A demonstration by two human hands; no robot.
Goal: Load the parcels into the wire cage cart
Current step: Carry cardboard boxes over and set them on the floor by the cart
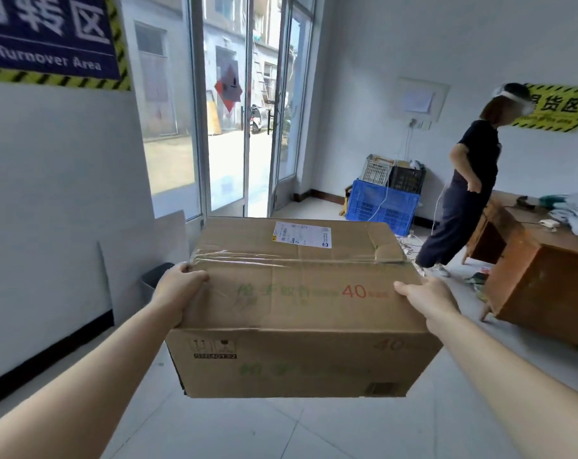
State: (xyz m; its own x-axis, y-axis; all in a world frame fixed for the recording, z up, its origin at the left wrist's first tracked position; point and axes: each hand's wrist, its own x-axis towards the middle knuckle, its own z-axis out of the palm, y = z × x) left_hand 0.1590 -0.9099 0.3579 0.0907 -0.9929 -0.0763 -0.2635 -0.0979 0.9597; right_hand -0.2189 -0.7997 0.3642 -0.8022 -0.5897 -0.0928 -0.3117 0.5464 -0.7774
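Above the floor [281, 432] | carrying box [297, 309] with left hand [181, 286] and right hand [426, 296] curled over its side edges | keep level, squeeze inward, look for cart

Head camera faces forward and seemingly downward, close over the parcel [297, 293].

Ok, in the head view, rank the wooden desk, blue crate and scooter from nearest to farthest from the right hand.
1. Wooden desk, just right of the right hand holding the cardboard box.
2. Blue crate, ahead, in the far corner.
3. Scooter, outside past the glass door.
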